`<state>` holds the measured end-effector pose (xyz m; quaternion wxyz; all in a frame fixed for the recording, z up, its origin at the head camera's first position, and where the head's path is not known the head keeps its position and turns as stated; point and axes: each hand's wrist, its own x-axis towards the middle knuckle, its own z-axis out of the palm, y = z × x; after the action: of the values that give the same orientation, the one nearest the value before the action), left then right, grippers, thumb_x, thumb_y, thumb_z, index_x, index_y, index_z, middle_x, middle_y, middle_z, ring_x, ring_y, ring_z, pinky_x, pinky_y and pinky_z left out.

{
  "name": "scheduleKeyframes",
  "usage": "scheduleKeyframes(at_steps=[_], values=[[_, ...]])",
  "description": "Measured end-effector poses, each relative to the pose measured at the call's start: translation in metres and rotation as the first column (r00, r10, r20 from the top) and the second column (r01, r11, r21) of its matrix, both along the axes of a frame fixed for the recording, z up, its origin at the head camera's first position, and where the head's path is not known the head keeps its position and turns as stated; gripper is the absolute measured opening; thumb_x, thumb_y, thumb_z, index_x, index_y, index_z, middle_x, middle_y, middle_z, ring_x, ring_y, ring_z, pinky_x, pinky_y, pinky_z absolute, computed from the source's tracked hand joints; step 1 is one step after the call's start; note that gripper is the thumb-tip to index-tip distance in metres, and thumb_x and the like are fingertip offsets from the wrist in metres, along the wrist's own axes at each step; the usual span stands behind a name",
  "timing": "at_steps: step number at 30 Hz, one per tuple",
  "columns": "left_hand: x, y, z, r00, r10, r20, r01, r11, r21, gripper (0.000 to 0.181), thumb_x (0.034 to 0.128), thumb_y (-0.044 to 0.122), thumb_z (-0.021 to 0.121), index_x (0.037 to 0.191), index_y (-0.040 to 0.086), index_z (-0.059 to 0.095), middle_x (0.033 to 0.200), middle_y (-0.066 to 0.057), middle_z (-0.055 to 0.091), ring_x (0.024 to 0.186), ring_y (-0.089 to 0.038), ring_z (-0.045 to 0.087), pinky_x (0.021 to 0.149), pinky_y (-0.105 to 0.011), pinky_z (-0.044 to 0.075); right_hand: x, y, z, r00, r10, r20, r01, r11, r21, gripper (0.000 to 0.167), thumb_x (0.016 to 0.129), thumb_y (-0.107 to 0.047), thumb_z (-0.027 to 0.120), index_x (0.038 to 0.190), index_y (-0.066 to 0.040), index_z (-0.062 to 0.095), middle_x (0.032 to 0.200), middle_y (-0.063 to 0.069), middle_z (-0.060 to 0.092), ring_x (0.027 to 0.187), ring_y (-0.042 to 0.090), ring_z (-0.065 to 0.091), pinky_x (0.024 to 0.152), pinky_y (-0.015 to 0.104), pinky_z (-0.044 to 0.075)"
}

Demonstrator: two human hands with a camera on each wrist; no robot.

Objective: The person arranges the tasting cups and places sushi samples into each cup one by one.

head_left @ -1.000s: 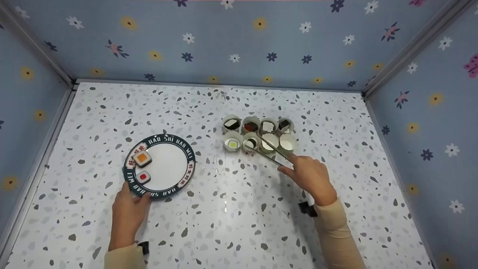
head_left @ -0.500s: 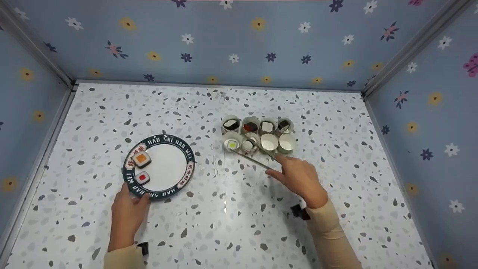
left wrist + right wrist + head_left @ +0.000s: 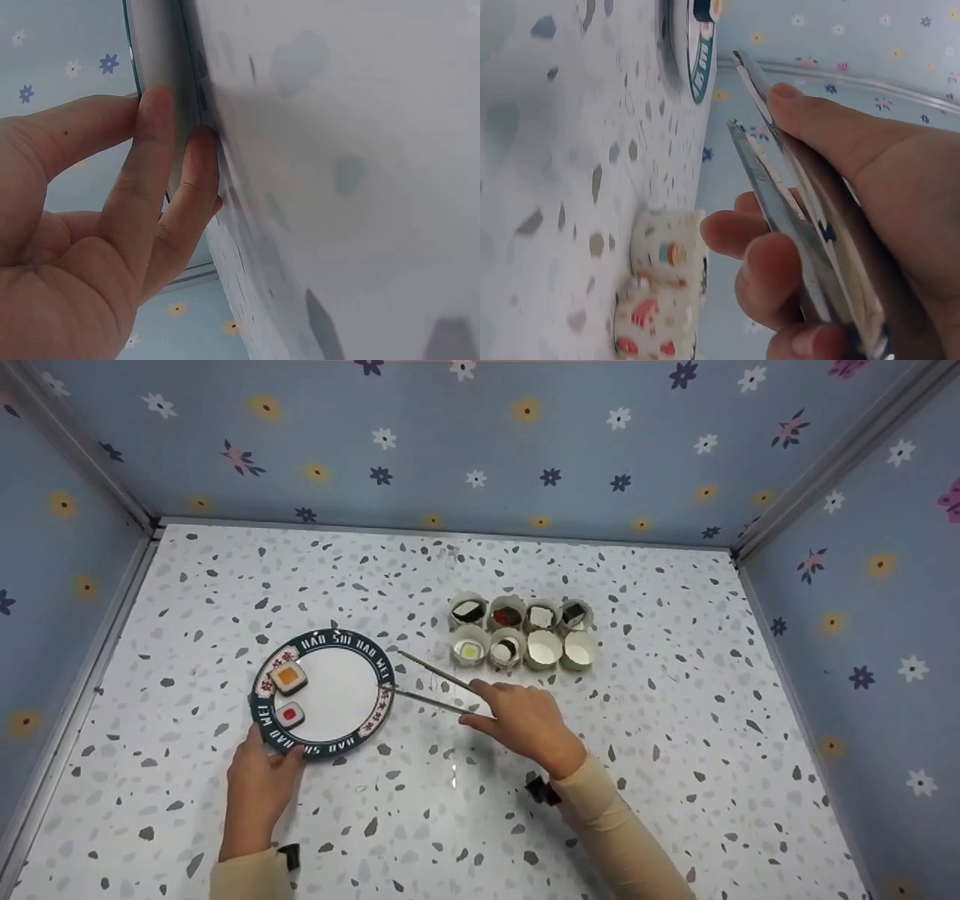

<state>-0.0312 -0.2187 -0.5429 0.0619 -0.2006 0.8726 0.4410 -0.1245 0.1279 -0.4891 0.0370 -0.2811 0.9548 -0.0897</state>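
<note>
My left hand (image 3: pixel 259 780) grips the near-left rim of a round white plate (image 3: pixel 337 690) with a dark green lettered border. In the left wrist view its fingers (image 3: pixel 154 120) curl against the plate's underside. Two sushi pieces lie at the plate's left, one with an orange centre (image 3: pixel 288 678) and a smaller one with a red centre (image 3: pixel 289 714). My right hand (image 3: pixel 525 724) holds metal tongs (image 3: pixel 435 670) between thumb and fingers. Their tips stand apart at the plate's right rim; nothing shows between them in the right wrist view.
Right of the plate, several small paper cups stand in two rows. One holds a yellow-green-centred piece (image 3: pixel 470 651), its neighbour a black-and-white piece (image 3: pixel 507 649). Darker pieces sit in the back row. The front-right cups (image 3: pixel 544 651) show plain insides. Flowered walls (image 3: pixel 480 442) enclose the speckled table (image 3: pixel 420 825).
My right hand has moved left with the tongs, from over the front cups to the plate's right rim. The pieces in the cups stay there. My left hand keeps its hold on the plate.
</note>
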Motion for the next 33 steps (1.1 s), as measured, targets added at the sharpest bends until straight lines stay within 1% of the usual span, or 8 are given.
scheduleKeyframes(at_steps=[6, 14, 19, 24, 28, 33], values=[[0.001, 0.000, 0.000, 1.000, 0.000, -0.013, 0.000, 1.000, 0.000, 0.076, 0.0994, 0.014, 0.058, 0.154, -0.013, 0.012, 0.142, -0.041, 0.034, 0.113, -0.046, 0.051, 0.097, -0.056, 0.040, -0.005, -0.034, -0.005, 0.999, 0.049, 0.018, -0.049, 0.999, -0.009, 0.048, 0.096, -0.060, 0.056, 0.121, -0.020, 0.061, 0.082, -0.003, 0.067, 0.063, 0.018, 0.062, 0.045, 0.037, 0.044], [0.001, 0.001, 0.000, 1.000, 0.006, -0.019, -0.006, 1.000, -0.002, 0.075, 0.0993, 0.014, 0.059, 0.154, -0.010, 0.014, 0.140, -0.039, 0.037, 0.112, -0.046, 0.053, 0.097, -0.056, 0.041, -0.013, -0.074, -0.008, 0.996, 0.086, 0.027, -0.086, 0.996, 0.004, 0.052, 0.095, -0.061, 0.056, 0.129, -0.021, 0.061, 0.090, 0.000, 0.071, 0.069, 0.019, 0.065, 0.049, 0.038, 0.047], [0.001, 0.001, 0.000, 1.000, 0.008, -0.030, -0.008, 1.000, 0.001, 0.073, 0.0990, 0.013, 0.060, 0.154, -0.009, 0.018, 0.136, -0.038, 0.041, 0.110, -0.046, 0.053, 0.095, -0.056, 0.042, -0.016, -0.096, -0.013, 0.994, 0.097, 0.054, -0.098, 0.995, 0.016, 0.055, 0.095, -0.061, 0.056, 0.132, -0.021, 0.060, 0.093, 0.002, 0.071, 0.074, 0.020, 0.066, 0.050, 0.037, 0.047], [0.001, 0.000, 0.000, 0.999, 0.016, -0.038, -0.016, 1.000, 0.003, 0.070, 0.0985, 0.012, 0.061, 0.153, -0.008, 0.023, 0.135, -0.037, 0.042, 0.111, -0.046, 0.053, 0.095, -0.056, 0.043, -0.017, -0.115, -0.017, 0.992, 0.097, 0.075, -0.100, 0.994, 0.037, 0.053, 0.095, -0.062, 0.056, 0.129, -0.021, 0.061, 0.089, -0.002, 0.069, 0.072, 0.016, 0.063, 0.052, 0.034, 0.047], [0.001, 0.000, 0.001, 0.999, 0.018, -0.049, -0.018, 1.000, 0.001, 0.069, 0.0977, 0.011, 0.062, 0.153, -0.008, 0.024, 0.135, -0.038, 0.042, 0.113, -0.046, 0.051, 0.096, -0.057, 0.041, -0.016, -0.128, -0.022, 0.993, 0.097, 0.069, -0.101, 0.993, 0.057, 0.048, 0.095, -0.061, 0.057, 0.120, -0.022, 0.063, 0.083, -0.006, 0.065, 0.066, 0.013, 0.058, 0.050, 0.033, 0.045], [0.002, 0.001, 0.001, 0.999, 0.015, -0.043, -0.015, 1.000, -0.001, 0.070, 0.0985, 0.012, 0.060, 0.153, -0.008, 0.022, 0.135, -0.037, 0.042, 0.112, -0.045, 0.054, 0.093, -0.054, 0.044, -0.015, -0.137, -0.026, 0.994, 0.099, 0.048, -0.103, 0.991, 0.084, 0.041, 0.095, -0.058, 0.058, 0.110, -0.021, 0.064, 0.080, -0.007, 0.064, 0.062, 0.013, 0.055, 0.048, 0.035, 0.043]])
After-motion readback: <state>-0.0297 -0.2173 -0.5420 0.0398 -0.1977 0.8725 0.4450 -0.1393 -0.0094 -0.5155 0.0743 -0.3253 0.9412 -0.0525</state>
